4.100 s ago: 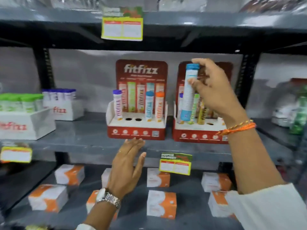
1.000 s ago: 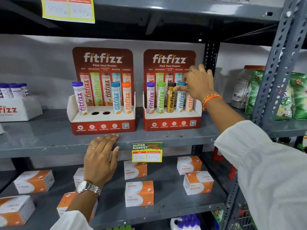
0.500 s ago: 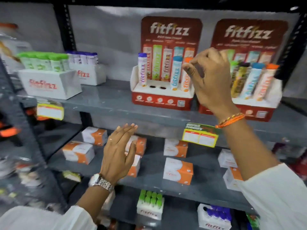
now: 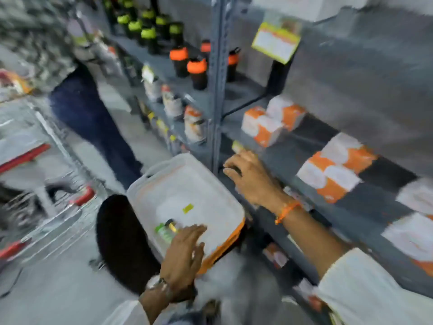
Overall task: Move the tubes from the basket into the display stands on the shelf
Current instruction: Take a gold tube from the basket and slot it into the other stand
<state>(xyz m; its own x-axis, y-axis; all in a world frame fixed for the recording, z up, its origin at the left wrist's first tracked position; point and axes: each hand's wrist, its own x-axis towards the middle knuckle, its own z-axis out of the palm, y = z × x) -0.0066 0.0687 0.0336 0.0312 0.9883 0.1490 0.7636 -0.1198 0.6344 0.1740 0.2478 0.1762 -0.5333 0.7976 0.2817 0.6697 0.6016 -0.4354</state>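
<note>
The view is heavily motion-blurred. The grey metal shelf unit (image 4: 351, 95) fills the right side; its upright post (image 4: 218, 85) runs down the middle. White-and-orange boxes (image 4: 335, 170) lie in loose groups on one shelf board. Further along, dark bottles with orange caps (image 4: 196, 73) and green caps (image 4: 147, 36) stand on the shelves. A yellow price tag (image 4: 275, 42) hangs from a shelf edge. A second person in dark trousers (image 4: 93, 123) stands in the aisle at upper left.

The white basket (image 4: 210, 184), with an orange rim along its near edge, sits low in the centre, just beside the shelf. Two tubes (image 4: 165, 229) lie in its near left corner: one with a green cap, one with a dark cap. Blur hides further detail.

The left hand (image 4: 185, 256), wearing a wristwatch (image 4: 159, 287), hovers over the near part of the basket, just beside the tubes. Its fingers (image 4: 196, 229) are spread and extended, holding nothing.

The right hand (image 4: 250, 177), with an orange thread band (image 4: 287, 211) at the wrist, rests against the front edge of a shelf board. Its fingers are loosely curled; whether they grip the edge cannot be told.
</note>
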